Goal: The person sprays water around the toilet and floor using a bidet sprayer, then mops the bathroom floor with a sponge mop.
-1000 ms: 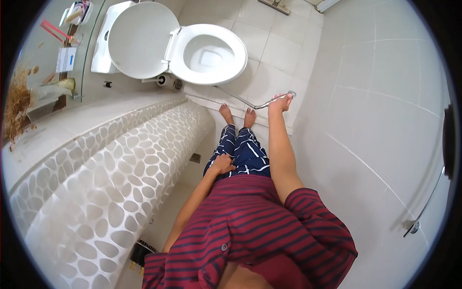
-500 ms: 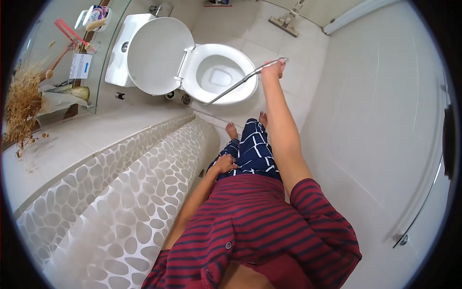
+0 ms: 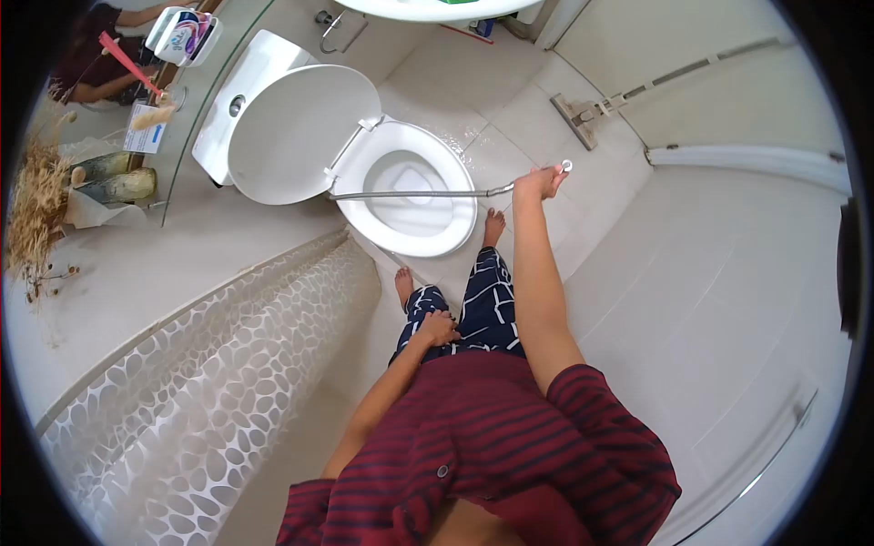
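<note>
My right hand (image 3: 541, 185) is closed around the handle of a bidet sprayer, whose white-rimmed head (image 3: 566, 166) shows past the fingers. From that hand a metal hose (image 3: 419, 194) stretches left across the open toilet bowl. The white toilet seat (image 3: 460, 223) is down, and its lid (image 3: 296, 136) stands raised against the tank. Water (image 3: 462, 136) glistens on the tiles beyond the seat. Against the upper thigh of the blue patterned trousers (image 3: 492, 300) rests my left hand (image 3: 440, 328), fingers laid out and holding nothing visible.
A patterned shower curtain (image 3: 218, 391) hangs at the left. Dried flowers (image 3: 41, 200) and a tissue pack (image 3: 189, 35) are by the glass shelf. A floor squeegee or mop (image 3: 575, 123) leans at the far right, and a sink (image 3: 428, 7) edges into the top.
The camera view has shifted, bringing the sink edge into sight. My right hand has turned with the sprayer, and the hose lies more level across the bowl. Wet spots show on the floor.
</note>
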`<state>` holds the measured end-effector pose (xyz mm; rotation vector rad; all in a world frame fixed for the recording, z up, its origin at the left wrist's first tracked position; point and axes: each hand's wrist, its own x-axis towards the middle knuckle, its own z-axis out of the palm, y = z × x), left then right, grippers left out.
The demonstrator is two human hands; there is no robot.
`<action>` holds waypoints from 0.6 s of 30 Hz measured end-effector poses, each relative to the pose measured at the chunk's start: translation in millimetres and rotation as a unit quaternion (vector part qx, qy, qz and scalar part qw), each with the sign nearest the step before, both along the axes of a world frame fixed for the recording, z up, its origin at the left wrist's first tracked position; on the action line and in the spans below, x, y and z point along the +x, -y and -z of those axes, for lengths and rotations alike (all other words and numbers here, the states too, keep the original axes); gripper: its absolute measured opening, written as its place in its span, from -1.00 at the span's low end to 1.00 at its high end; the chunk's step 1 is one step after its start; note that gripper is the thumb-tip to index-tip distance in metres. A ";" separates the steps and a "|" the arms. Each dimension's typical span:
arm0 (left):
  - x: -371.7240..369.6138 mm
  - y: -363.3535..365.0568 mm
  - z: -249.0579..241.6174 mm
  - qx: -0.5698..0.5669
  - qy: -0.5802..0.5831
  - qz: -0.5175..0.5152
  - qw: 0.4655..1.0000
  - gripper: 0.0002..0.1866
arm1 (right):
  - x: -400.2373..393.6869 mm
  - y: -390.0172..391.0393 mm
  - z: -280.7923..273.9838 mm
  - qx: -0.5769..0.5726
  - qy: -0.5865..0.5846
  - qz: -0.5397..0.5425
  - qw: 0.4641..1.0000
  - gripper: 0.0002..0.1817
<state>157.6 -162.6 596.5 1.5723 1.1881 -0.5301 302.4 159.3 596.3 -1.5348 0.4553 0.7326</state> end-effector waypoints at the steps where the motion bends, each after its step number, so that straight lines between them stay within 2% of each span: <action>1: 15.8 -12.9 -8.3 0.019 -0.004 -0.001 1.000 -0.61 | 4.2 -4.7 17.7 0.010 0.014 -0.022 1.000 -0.53; 3: 45.1 -30.3 -21.9 0.046 -0.010 -0.001 0.999 -0.62 | 12.2 -10.1 49.1 0.027 0.040 -0.055 0.997 -0.49; 5: 66.6 -41.4 -24.0 0.059 0.007 -0.017 0.998 -0.63 | 16.6 -26.3 62.5 0.047 0.013 -0.055 0.997 -0.47; 13: 116.6 -54.5 -11.3 0.006 0.050 -0.063 0.997 -0.64 | 6.5 -86.0 99.7 0.136 0.020 -0.121 0.983 -0.47; 18: 126.1 -61.1 -0.7 -0.016 0.068 -0.085 0.994 -0.64 | -0.2 -122.0 111.3 0.133 -0.058 -0.132 0.980 -0.62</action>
